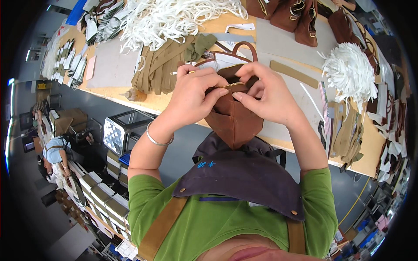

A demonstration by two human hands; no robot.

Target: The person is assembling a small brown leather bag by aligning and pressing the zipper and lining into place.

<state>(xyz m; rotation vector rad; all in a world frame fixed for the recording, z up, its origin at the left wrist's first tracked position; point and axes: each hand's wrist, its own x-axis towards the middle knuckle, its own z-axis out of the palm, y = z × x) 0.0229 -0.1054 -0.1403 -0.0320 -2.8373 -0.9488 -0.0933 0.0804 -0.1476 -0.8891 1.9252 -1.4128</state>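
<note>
A brown bag (233,119) with an upright loop handle (251,46) is held up at the near table edge, in front of my apron. Along its open mouth runs a gold-toothed zipper (236,84). My left hand (189,100) is closed on the left side of the mouth, thumb and forefinger pinching by the zipper's left end. On the other side, my right hand (274,95) grips the rim with bent fingers, its thumb against the bag below the zipper. The right fingertips are partly hidden inside the mouth.
White straps (174,21) lie heaped at the back, with khaki strips (156,65) nearer. Several brown bags (300,19) stand at the far right. Close to the table (106,93) edge is a small bottle (134,95). A white bundle (350,71) sits right. Another person (58,148) works at left.
</note>
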